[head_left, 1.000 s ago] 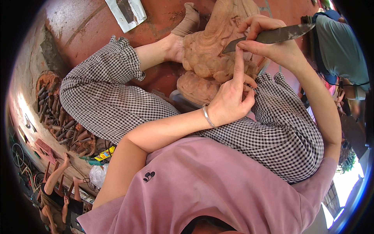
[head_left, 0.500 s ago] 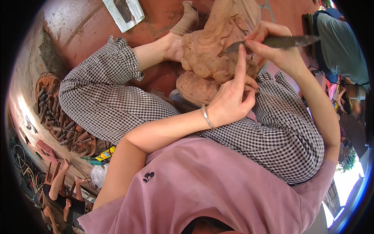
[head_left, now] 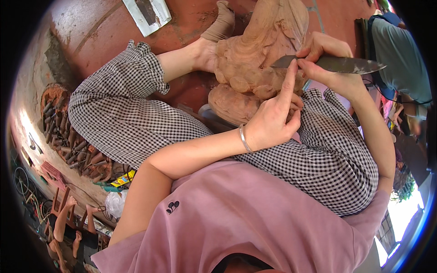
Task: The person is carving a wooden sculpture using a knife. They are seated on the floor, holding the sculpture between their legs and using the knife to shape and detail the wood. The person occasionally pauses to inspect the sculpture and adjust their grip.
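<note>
Head view: one camera looking down over the lap; the hours below are read from the picture's middle.
Carving: the brown carving (head_left: 255, 68) lies toward 1 o'clock, between the legs; the person's foot (head_left: 205, 53) seems to touch its 9 o'clock edge.
Carving's handling: probably hefty for its bulk, stiff and dry, with little slip; wood seems likely, but clay cannot be ruled out. The thin raised parts may chip, so the thick rounded lobes at its 6 o'clock end look the safer hold.
Carving's looks: reddish tan and matt, with rounded bumps low down, flowing grooves above, and a tall smooth part running toward 12 o'clock, cut off by the frame.
Knife: the dark, flat knife (head_left: 350, 65) lies toward 2 o'clock, one end over the carving toward 9 o'clock, the other pointing to 3; stiff, likely light, best held mid-length away from the edges.
Right hand: the right hand (head_left: 334, 63) is closed in a pinch around the knife's middle.
Left hand: the left hand (head_left: 273, 123) is half open, index finger straight up to the knife, the others curled by the carving; whether it presses cannot be told.
Tool heap: handled tools (head_left: 77, 154) at 9 o'clock.
Packet: a white packet (head_left: 159, 12) on the red floor (head_left: 107, 20) at 11 o'clock.
</note>
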Demonstrator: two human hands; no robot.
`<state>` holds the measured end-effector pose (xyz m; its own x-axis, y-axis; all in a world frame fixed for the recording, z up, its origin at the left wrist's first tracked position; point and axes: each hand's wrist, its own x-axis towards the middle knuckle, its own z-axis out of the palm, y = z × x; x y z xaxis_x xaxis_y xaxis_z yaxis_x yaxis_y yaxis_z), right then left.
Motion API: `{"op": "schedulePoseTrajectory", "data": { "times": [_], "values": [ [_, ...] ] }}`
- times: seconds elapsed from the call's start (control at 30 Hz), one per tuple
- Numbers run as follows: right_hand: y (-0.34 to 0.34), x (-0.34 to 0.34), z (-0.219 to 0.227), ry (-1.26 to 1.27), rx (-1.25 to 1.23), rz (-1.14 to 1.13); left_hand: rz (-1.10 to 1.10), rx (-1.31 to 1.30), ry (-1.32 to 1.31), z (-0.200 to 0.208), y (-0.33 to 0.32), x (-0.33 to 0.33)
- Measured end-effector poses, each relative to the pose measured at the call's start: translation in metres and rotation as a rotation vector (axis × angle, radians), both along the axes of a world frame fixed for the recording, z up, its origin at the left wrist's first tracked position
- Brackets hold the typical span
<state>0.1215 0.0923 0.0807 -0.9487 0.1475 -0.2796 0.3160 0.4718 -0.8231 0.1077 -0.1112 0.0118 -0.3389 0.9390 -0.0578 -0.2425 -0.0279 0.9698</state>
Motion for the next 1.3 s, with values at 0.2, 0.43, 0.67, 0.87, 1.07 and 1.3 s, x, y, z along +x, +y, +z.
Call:
{"op": "schedulePoseTrajectory", "data": {
  "times": [0.2,0.43,0.67,0.87,1.07,1.3],
  "values": [
    [-0.005,-0.021,-0.001,-0.033,0.003,0.049,0.136,0.005,-0.027,-0.003,0.003,0.006],
    [0.004,-0.035,0.006,-0.169,0.018,0.129,0.114,0.002,-0.034,-0.002,0.003,0.003],
    [0.003,-0.031,-0.001,-0.161,0.024,0.054,0.108,-0.008,-0.113,0.000,0.004,0.003],
    [-0.002,-0.038,0.005,-0.122,0.103,0.045,0.118,0.007,-0.103,-0.001,0.004,0.000],
    [0.015,-0.019,-0.004,-0.185,-0.023,-0.018,-0.046,-0.036,-0.078,0.001,0.003,-0.008],
    [0.003,-0.008,-0.012,-0.107,-0.102,-0.127,0.007,-0.050,-0.127,0.004,0.003,-0.007]
  ]
}}
